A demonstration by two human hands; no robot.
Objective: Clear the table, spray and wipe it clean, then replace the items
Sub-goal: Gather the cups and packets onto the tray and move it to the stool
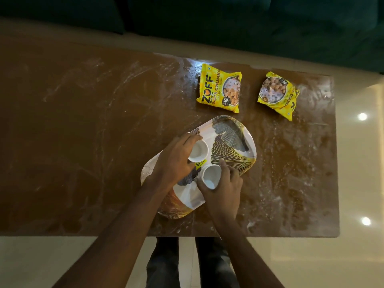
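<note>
**A:** How do the arms come in?

**B:** Both forearms reach from the near edge of the brown surface (pixel 87 125) and end over the patterned tray (pixel 234 140). The left hand (pixel 176 163) angles rightward with its back up and its wrist over the tray's near-left rim.

**A:** And its grip?

**B:** It is curled round the left cup (pixel 200 151), a small white one with its mouth up. The fingers wrap the far side of the rim and the thumb closes on the near side.

**A:** And the right?

**B:** The right hand (pixel 225 192) sits just beside the left grip, a little nearer the person. Its grip pinches the right cup (pixel 211 176), also white. The index finger runs along the cup's far-right side and the thumb closes on its near-left side.

**A:** Are the cups standing on the tray?

**B:** Both are over it, but I cannot tell whether their bases touch it. A yellow sticker (pixel 200 164) shows between the two grips.

**A:** What lies beyond them?

**B:** The ZOFF packet (pixel 220 88) lies flat on the surface, well apart from both grips. The second packet (pixel 277 95) lies further right. Pale streaks smear the surface all around.
</note>
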